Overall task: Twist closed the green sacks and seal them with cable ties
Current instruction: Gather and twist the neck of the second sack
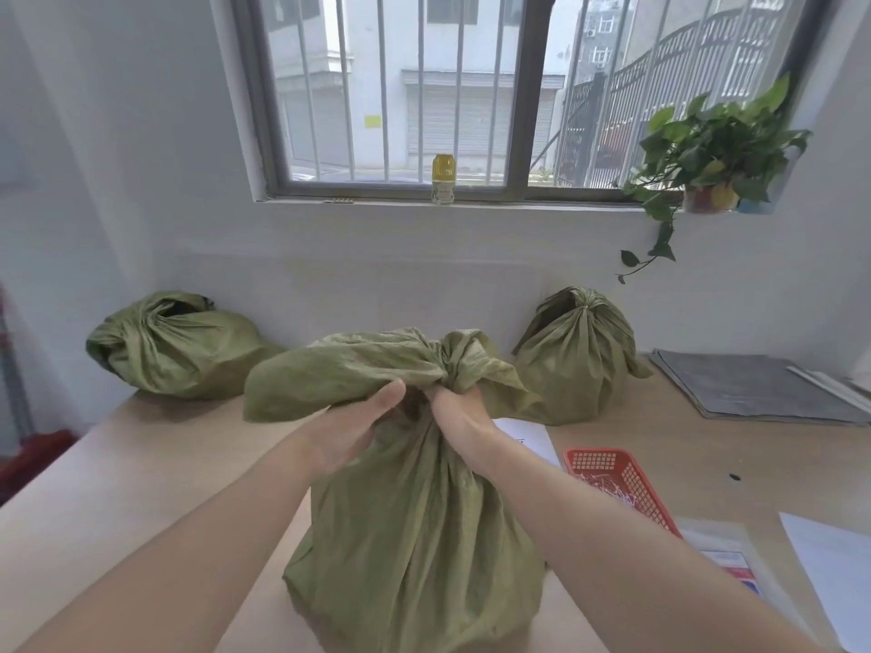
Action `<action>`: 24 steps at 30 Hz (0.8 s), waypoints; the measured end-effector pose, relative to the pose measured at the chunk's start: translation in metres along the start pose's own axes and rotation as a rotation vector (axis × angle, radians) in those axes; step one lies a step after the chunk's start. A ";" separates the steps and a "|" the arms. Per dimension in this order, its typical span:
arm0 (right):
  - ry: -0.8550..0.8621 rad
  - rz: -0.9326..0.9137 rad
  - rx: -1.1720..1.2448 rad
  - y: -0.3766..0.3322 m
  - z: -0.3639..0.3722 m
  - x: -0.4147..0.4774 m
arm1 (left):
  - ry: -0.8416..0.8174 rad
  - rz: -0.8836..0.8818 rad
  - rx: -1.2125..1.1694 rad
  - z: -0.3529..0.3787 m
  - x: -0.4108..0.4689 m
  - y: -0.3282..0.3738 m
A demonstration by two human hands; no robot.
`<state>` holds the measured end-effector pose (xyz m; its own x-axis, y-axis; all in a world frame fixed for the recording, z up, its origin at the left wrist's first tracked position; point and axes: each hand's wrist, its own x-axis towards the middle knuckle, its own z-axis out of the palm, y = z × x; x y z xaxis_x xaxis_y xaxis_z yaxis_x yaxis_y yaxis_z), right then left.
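A green sack point(414, 534) stands upright on the wooden table in front of me, its top gathered into a neck. My left hand point(353, 426) and my right hand point(455, 412) both grip that neck, with the loose top flopping over to the left. A second green sack point(577, 365) stands at the back right, its top cinched tight. A third green sack point(174, 346) lies slumped at the back left, its mouth loosely bunched. A red basket point(617, 483) with pale cable ties inside sits just right of my right forearm.
The table point(141, 464) meets a white wall under a barred window. A yellow bottle point(443, 179) and a potted vine point(711, 167) stand on the sill. Grey folded material point(749, 388) lies at the back right; white papers point(834, 572) lie at the front right.
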<state>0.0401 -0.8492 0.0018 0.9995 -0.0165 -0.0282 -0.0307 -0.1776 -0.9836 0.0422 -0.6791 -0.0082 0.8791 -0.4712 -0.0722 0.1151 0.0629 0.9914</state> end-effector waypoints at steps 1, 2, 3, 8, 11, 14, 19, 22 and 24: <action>0.000 0.019 -0.007 -0.005 0.001 -0.001 | -0.016 0.011 0.028 -0.001 -0.001 -0.005; -0.005 0.055 -0.045 -0.009 0.002 0.000 | -0.016 0.019 0.092 -0.001 -0.002 -0.008; -0.016 0.097 -0.098 -0.013 0.003 0.001 | -0.001 0.036 0.192 0.001 -0.002 -0.010; -0.203 0.024 -0.313 -0.025 0.005 0.006 | 0.187 0.112 0.523 0.017 0.016 -0.017; -0.279 -0.042 -0.535 -0.032 0.002 0.015 | 0.272 0.137 0.422 0.027 0.032 -0.027; -0.277 -0.086 -0.664 -0.035 0.007 0.022 | 0.424 0.072 0.364 0.041 0.048 -0.040; -0.208 -0.140 -0.438 -0.015 0.001 0.030 | 0.561 -0.021 0.377 0.070 0.048 -0.057; -0.148 -0.050 -0.293 -0.008 -0.007 0.032 | 0.441 -0.088 0.398 0.074 0.051 -0.062; -0.135 -0.017 -0.227 -0.003 -0.012 0.035 | 0.433 -0.139 0.453 0.070 0.057 -0.061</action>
<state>0.0753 -0.8613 0.0062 0.9919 0.1169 -0.0499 0.0000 -0.3929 -0.9196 0.0523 -0.7716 -0.0652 0.9882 -0.0442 -0.1468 0.1177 -0.3956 0.9109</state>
